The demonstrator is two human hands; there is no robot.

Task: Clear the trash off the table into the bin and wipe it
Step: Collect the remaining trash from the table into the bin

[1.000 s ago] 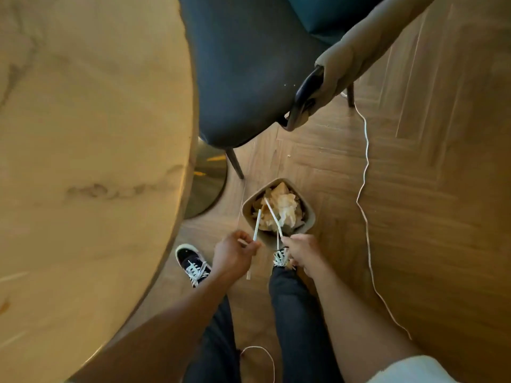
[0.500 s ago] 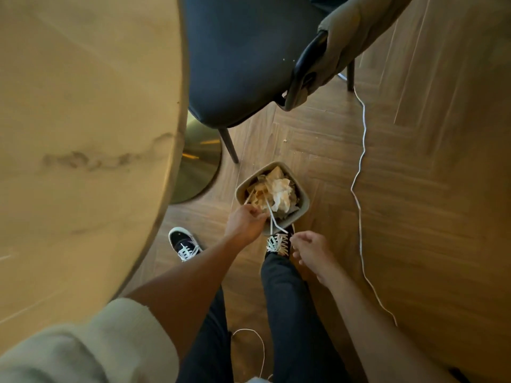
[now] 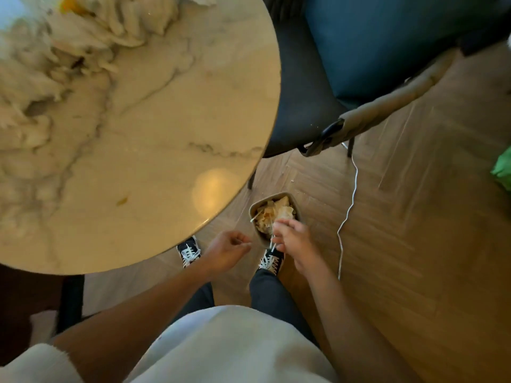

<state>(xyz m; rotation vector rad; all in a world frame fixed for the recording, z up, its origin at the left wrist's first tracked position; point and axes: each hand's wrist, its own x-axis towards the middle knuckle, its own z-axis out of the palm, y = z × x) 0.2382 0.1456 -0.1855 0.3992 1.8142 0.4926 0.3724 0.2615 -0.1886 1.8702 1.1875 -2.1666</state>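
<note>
The left hand has let go its stick and drawn back from the bin, fingers loosely curled, empty. The right hand now pinches a stick at the bin's rim. Crumpled paper remains on the bench.

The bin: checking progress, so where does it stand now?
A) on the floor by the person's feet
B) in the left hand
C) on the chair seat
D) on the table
A: the bin, full of crumpled paper, stands on the wood floor just ahead of the shoes.
</note>
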